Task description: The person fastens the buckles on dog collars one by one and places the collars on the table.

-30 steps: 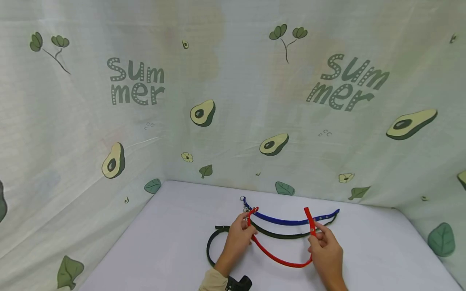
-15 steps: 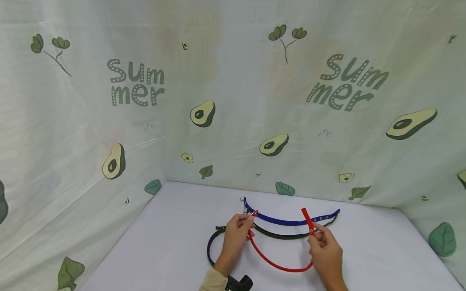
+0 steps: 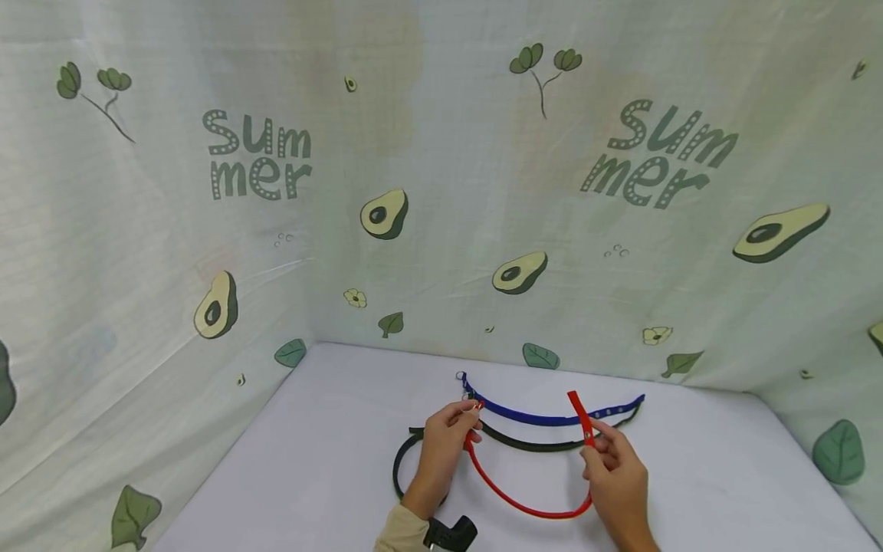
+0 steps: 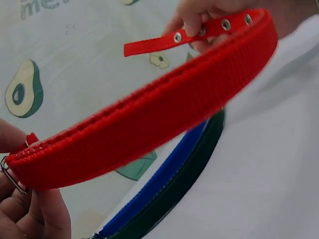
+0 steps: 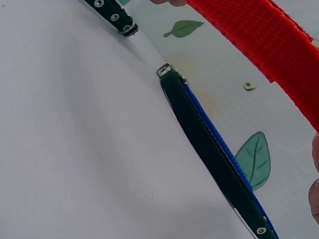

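Observation:
A red collar (image 3: 507, 498) hangs in a downward curve between my hands. My left hand (image 3: 441, 448) pinches its buckle end; the metal buckle (image 4: 12, 174) shows beside the fingers in the left wrist view. My right hand (image 3: 618, 475) pinches the other end, a strap with metal eyelets, and its free tip points up. Behind the red collar, a blue collar (image 3: 531, 418) and a dark green collar (image 3: 531, 445) lie curved side by side on the table. In the right wrist view the red collar (image 5: 259, 40) crosses the top right.
Another dark collar (image 3: 398, 468) lies looped on the white table (image 3: 310, 460), partly hidden by my left arm. A patterned cloth wall (image 3: 441, 153) stands behind the table. A black wrist device (image 3: 451, 533) is at my left wrist.
My left hand has turned slightly and shifted left, and its fingers now cover more of the buckle end. The red collar sags a little lower; its free tip has leaned left.

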### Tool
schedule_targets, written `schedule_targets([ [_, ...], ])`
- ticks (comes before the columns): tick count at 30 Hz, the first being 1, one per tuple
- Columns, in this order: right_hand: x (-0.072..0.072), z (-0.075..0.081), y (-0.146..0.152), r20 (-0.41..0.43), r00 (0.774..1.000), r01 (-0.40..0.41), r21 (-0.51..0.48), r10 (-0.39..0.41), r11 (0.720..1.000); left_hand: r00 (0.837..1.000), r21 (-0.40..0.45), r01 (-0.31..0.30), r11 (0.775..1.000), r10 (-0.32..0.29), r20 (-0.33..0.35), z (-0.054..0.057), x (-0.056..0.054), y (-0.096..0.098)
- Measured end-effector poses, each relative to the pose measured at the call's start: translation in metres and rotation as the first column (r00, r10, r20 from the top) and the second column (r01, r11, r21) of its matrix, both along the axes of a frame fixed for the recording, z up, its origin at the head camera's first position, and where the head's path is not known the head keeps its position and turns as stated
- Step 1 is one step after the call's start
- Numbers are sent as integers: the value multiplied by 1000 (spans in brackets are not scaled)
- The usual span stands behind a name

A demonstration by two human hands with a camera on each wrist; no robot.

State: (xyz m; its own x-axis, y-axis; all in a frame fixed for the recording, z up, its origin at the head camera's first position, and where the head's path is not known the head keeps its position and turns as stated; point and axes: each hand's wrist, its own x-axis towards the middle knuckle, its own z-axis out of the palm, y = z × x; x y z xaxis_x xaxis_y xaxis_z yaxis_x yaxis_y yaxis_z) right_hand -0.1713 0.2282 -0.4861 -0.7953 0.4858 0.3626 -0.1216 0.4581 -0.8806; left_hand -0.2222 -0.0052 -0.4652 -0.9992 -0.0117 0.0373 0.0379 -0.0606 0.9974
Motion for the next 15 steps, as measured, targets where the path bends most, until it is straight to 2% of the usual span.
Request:
schedule_targets([
  [4, 1, -1, 0, -34, 999, -11, 15, 12, 1000, 1000, 25, 14, 1000, -14, 18, 4, 1, 1],
  [7, 2, -1, -1, -36, 999, -14, 19, 15, 1000, 1000, 22, -3, 1000, 2, 20, 7, 2, 2],
  [11, 2, -2, -2, -27, 999, -32, 13, 32, 999, 1000, 24, -28, 999, 28, 2, 8, 3, 3],
  [15, 1, -2, -4, -9, 997, -76, 12, 76, 997, 999, 45, -19, 999, 20, -30, 8, 3, 2],
])
